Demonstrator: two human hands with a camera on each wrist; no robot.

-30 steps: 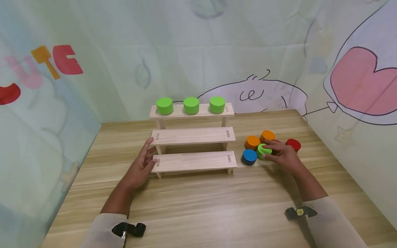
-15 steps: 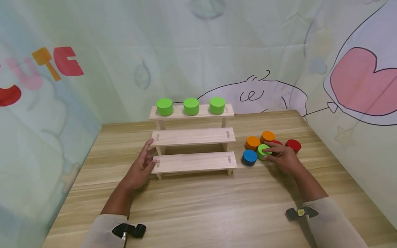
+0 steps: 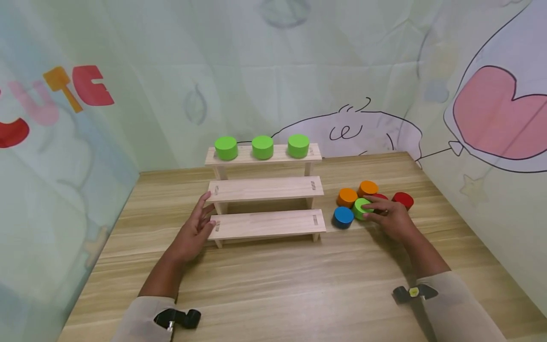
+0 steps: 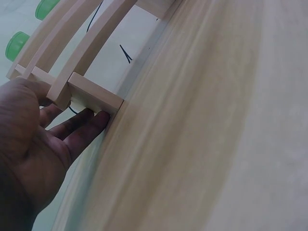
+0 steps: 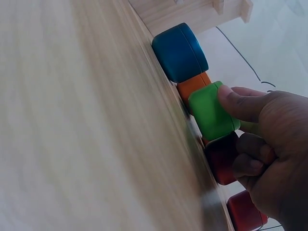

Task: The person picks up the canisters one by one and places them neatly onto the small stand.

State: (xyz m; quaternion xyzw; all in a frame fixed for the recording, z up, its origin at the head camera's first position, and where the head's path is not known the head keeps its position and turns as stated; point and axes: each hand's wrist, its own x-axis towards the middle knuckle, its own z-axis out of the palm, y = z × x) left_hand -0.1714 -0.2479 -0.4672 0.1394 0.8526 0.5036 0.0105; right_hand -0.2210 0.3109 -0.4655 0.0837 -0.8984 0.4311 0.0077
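Note:
A pale three-step wooden stand [image 3: 265, 224] is on the table, with three green round blocks [image 3: 262, 147] along its top step. My left hand [image 3: 193, 232] holds the stand's left end; in the left wrist view its fingertips touch the side support below the step. To the right of the stand, my right hand [image 3: 391, 218] pinches another green block [image 5: 211, 110] between thumb and fingers. In the right wrist view this block looks slightly tilted. Around it are a blue block [image 3: 343, 217], two orange blocks [image 3: 347, 197] and two red blocks [image 3: 403, 201], one partly covered by the hand.
The wood-grain table [image 3: 273, 289] extends in front of the stand. A printed cloth [image 3: 273, 85] hangs behind and along both sides. On each sleeve a small black camera [image 3: 188, 318] is strapped.
Both hands and the blocks stay in practically the same places. The view shifts only very slightly.

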